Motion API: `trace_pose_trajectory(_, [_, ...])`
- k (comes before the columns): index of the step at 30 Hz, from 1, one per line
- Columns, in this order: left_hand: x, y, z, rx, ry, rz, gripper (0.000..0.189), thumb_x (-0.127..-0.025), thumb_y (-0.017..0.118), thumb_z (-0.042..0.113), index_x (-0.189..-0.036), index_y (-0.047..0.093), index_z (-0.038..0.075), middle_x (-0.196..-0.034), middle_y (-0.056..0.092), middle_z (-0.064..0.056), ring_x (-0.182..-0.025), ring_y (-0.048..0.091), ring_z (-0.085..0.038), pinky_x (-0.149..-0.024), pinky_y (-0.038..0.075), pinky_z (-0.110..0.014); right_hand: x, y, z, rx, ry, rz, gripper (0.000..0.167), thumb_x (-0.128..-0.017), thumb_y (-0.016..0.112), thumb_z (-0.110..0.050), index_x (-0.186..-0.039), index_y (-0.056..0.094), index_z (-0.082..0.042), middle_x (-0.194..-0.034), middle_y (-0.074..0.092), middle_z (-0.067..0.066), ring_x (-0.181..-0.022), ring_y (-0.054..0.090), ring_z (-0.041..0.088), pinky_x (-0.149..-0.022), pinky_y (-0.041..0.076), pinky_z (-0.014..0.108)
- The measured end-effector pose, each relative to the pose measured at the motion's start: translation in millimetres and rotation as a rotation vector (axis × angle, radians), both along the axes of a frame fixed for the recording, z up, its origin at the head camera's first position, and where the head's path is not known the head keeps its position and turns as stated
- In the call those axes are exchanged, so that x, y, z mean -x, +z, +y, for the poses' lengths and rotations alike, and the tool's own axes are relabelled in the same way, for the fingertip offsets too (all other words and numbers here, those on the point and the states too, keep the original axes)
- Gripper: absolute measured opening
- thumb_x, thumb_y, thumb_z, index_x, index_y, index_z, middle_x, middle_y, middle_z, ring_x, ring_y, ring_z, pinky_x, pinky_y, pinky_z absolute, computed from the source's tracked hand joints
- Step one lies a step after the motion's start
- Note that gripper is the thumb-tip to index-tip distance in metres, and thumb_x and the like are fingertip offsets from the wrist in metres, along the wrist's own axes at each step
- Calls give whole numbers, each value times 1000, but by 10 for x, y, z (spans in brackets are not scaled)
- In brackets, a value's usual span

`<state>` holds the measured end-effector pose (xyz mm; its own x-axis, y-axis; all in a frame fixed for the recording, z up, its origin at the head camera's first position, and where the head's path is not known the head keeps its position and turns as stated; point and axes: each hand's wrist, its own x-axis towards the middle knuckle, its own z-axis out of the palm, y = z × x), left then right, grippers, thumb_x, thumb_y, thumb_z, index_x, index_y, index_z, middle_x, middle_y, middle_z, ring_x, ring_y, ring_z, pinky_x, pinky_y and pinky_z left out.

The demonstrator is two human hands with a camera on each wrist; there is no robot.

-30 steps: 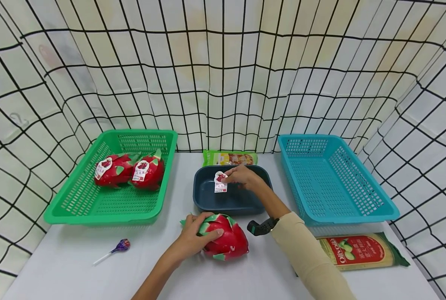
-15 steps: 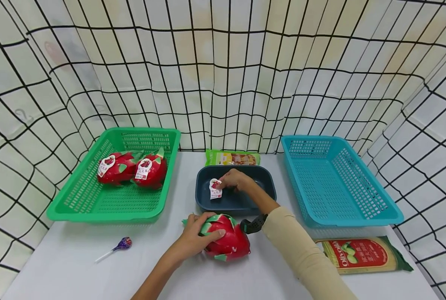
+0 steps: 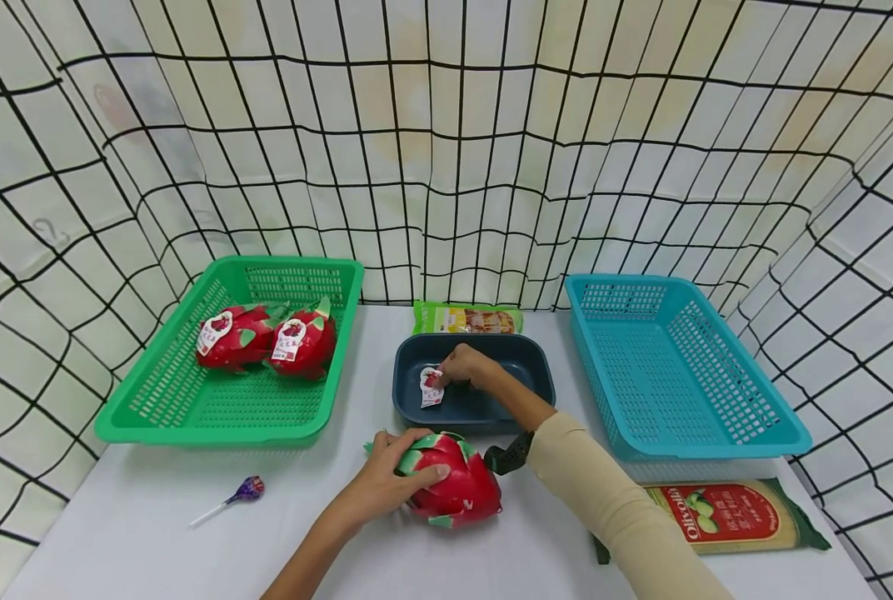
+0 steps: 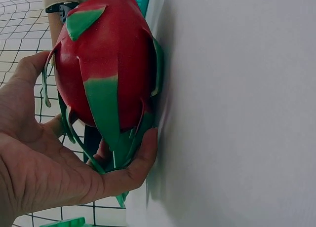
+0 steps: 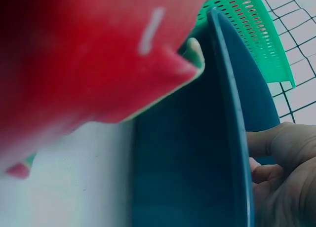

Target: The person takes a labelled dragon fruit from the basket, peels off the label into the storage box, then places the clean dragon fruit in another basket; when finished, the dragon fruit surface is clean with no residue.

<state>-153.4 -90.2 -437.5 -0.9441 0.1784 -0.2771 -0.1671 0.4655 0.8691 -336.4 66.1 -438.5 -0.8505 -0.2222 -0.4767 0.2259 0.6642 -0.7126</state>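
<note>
In the head view my left hand [image 3: 382, 483] grips a red dragon fruit [image 3: 461, 490] with green scales, lying on the table. The left wrist view shows the thumb and fingers curled round the leafy end of the fruit [image 4: 111, 64]. My right hand [image 3: 471, 368] reaches into a dark blue tub [image 3: 521, 405] and pinches a white label [image 3: 431, 393] with a red fruit picture. The label hangs tilted inside the tub. In the right wrist view the tub's wall [image 5: 229, 108] hides the fingertips and the label, and part of the right hand [image 5: 286, 172] shows behind it.
A green basket [image 3: 214, 437] with two labelled dragon fruits [image 3: 302, 342] stands at the left. A blue basket [image 3: 709, 450] is at the right, above a packet of pasta [image 3: 739, 515]. A lollipop [image 3: 247, 489] lies front left; a green food packet [image 3: 465, 318] lies behind the tub.
My right hand has lowered the label into the tub and moved it slightly left. The left hand keeps its hold on the dragon fruit. The head view has shifted a little.
</note>
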Motion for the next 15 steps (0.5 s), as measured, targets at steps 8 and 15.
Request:
trace_pose_trajectory(8, [-9, 41, -40, 8, 3, 2, 67, -74, 84, 31, -134, 55, 21, -119, 46, -11, -117, 46, -33, -74, 59, -41, -10, -6, -25, -12, 20, 52, 11, -83, 77, -10, -90, 72, -3, -90, 66, 2, -82, 55, 15, -81, 51, 32])
trace_pose_trajectory(15, [7, 29, -43, 8, -3, -9, 66, -73, 84, 29, -133, 56, 20, -117, 46, -11, -116, 46, -32, -73, 59, -40, -16, -48, -11, -24, 14, 112, 11, -81, 78, -7, -84, 69, -3, -77, 61, 1, -72, 53, 13, -64, 44, 23])
